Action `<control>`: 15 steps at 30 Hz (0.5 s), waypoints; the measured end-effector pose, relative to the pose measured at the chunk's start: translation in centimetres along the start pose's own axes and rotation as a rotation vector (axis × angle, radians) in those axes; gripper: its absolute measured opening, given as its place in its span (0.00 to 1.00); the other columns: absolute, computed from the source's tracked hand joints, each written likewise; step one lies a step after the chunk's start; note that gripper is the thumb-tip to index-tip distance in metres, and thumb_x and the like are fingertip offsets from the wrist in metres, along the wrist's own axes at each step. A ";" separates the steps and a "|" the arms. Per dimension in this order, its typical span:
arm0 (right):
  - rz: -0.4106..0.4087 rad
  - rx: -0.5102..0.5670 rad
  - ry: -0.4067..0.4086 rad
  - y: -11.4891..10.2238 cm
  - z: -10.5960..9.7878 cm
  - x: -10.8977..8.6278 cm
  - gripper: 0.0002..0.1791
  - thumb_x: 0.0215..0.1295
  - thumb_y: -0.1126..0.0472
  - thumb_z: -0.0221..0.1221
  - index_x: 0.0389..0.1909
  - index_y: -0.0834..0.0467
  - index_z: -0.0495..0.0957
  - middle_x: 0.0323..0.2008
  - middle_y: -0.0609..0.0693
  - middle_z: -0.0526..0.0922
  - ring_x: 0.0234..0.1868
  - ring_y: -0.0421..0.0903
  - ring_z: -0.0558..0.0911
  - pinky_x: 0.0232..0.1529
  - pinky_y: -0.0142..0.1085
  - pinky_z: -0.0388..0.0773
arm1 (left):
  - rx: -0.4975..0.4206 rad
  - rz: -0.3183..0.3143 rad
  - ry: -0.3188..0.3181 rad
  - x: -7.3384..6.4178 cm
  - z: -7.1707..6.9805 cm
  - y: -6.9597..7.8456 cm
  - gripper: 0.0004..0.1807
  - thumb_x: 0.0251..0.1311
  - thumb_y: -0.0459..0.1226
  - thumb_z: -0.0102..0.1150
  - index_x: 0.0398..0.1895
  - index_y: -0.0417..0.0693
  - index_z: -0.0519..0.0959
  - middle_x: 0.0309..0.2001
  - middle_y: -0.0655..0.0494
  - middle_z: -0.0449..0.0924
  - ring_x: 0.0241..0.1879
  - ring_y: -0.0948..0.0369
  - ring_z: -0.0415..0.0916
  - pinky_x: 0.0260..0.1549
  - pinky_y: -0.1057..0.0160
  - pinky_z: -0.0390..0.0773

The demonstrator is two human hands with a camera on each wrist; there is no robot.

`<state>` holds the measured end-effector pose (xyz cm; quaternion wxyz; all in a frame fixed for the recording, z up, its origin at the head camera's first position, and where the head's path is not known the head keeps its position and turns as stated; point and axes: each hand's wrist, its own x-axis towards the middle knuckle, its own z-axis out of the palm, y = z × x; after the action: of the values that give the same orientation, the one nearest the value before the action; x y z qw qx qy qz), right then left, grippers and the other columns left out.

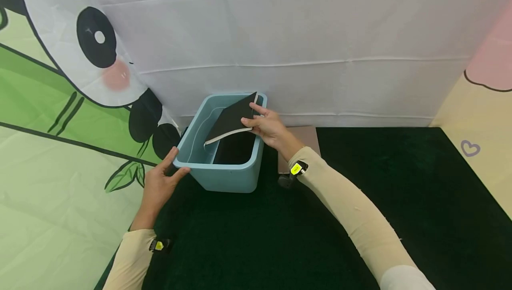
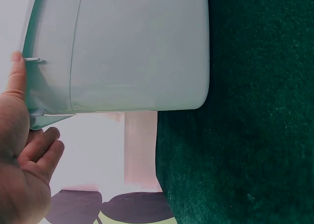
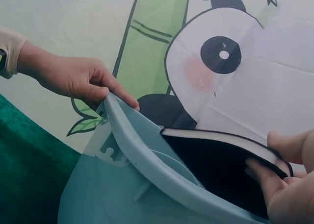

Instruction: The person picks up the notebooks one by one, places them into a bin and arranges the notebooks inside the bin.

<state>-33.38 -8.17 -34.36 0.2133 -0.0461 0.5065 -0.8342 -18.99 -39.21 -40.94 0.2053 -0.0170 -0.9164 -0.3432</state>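
A light blue plastic bin [image 1: 224, 179] stands on the dark green cloth. My left hand [image 1: 159, 185] holds its near left corner, thumb on the near side and fingers along the left rim. In my right hand [image 1: 272, 129] is a black-covered notebook [image 1: 230, 120] with white page edges, pinched at its right edge. It is tilted over the bin's opening, its lower corner inside the rim. Under it, inside the bin on the right, lies another flat black thing [image 1: 234, 151], partly covered by the notebook. The right wrist view shows the notebook's pages [image 3: 221, 136] between thumb and fingers.
A pinkish flat book or board [image 1: 306, 138] lies right of the bin, partly behind my right wrist. Behind the bin hangs a white cloth [image 1: 320, 81] with a panda print. The green-covered table [image 1: 240, 236] extends in front and to the right.
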 end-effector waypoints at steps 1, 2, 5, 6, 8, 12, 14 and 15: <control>0.003 0.001 -0.001 0.1 0.1 0.1 0.40 0.66 0.76 0.63 0.76 0.49 0.68 0.81 0.59 0.49 0.50 0.42 0.84 0.63 0.38 0.78 | -0.001 0.000 0.000 0.0 0.0 0.0 0.41 0.64 0.47 0.69 0.78 0.58 0.63 0.76 0.53 0.62 0.72 0.41 0.65 0.64 0.34 0.68; 0.008 0.003 -0.002 0.1 0.3 0.2 0.40 0.66 0.77 0.62 0.76 0.49 0.68 0.80 0.61 0.53 0.50 0.43 0.84 0.65 0.40 0.77 | -0.002 0.000 0.001 0.0 0.0 0.0 0.41 0.63 0.47 0.69 0.78 0.58 0.63 0.76 0.53 0.62 0.72 0.41 0.65 0.64 0.34 0.68; 0.018 0.007 -0.003 0.4 0.7 0.5 0.40 0.65 0.78 0.62 0.76 0.52 0.66 0.76 0.63 0.62 0.51 0.45 0.84 0.67 0.43 0.75 | -0.004 0.002 0.006 0.0 0.0 -0.1 0.41 0.63 0.47 0.70 0.78 0.58 0.64 0.76 0.53 0.63 0.71 0.42 0.66 0.65 0.35 0.69; 0.023 0.006 0.002 0.5 0.8 0.6 0.40 0.65 0.79 0.61 0.77 0.52 0.66 0.74 0.64 0.65 0.51 0.46 0.84 0.67 0.44 0.75 | -0.005 0.004 0.008 0.0 0.0 -0.1 0.41 0.63 0.46 0.70 0.78 0.58 0.64 0.76 0.53 0.63 0.71 0.42 0.66 0.65 0.35 0.69; 0.030 -0.006 0.008 0.7 1.0 0.7 0.40 0.65 0.79 0.61 0.77 0.53 0.65 0.72 0.64 0.68 0.52 0.47 0.84 0.66 0.44 0.75 | -0.003 0.007 0.009 0.0 0.0 -0.1 0.41 0.63 0.47 0.70 0.78 0.58 0.64 0.76 0.52 0.63 0.71 0.42 0.66 0.64 0.35 0.69; 0.061 -0.032 0.016 1.0 1.4 0.9 0.39 0.66 0.78 0.61 0.77 0.54 0.65 0.72 0.62 0.68 0.61 0.51 0.82 0.65 0.43 0.77 | -0.001 0.011 0.010 0.0 0.1 -0.1 0.41 0.63 0.47 0.70 0.78 0.58 0.64 0.76 0.53 0.63 0.71 0.42 0.66 0.64 0.35 0.69; 0.079 -0.038 0.014 1.0 1.6 0.8 0.38 0.67 0.78 0.60 0.77 0.57 0.64 0.72 0.63 0.68 0.65 0.54 0.79 0.64 0.44 0.77 | 0.001 0.012 0.011 0.0 0.1 -0.2 0.40 0.63 0.47 0.70 0.78 0.58 0.64 0.76 0.53 0.63 0.71 0.42 0.66 0.64 0.35 0.69; 0.087 -0.043 0.015 1.0 1.7 0.7 0.38 0.68 0.77 0.60 0.77 0.58 0.63 0.72 0.64 0.68 0.66 0.55 0.78 0.64 0.44 0.77 | 0.002 0.013 0.010 0.0 0.1 -0.2 0.40 0.63 0.47 0.69 0.78 0.58 0.64 0.76 0.54 0.63 0.71 0.43 0.67 0.64 0.35 0.70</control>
<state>-33.22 -10.22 -34.50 0.2446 -0.0221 0.5274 -0.8133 -19.05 -39.31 -41.15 0.2121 -0.0210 -0.9155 -0.3411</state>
